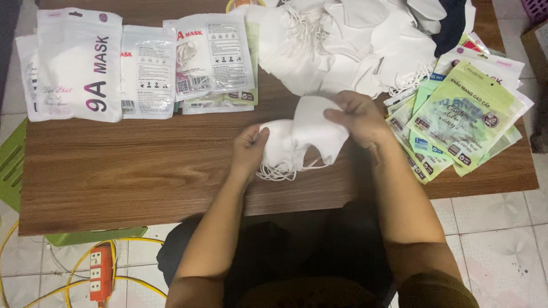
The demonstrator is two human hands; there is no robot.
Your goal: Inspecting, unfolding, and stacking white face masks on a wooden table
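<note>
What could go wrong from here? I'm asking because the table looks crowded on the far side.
The ear loops dangling under the white masks held by the left hand and right hand could tangle or snag. The loose mask pile lies just behind the hands, so held masks might get mixed back in. The green packets overhang the right edge of the table and may slide off if bumped.
</note>
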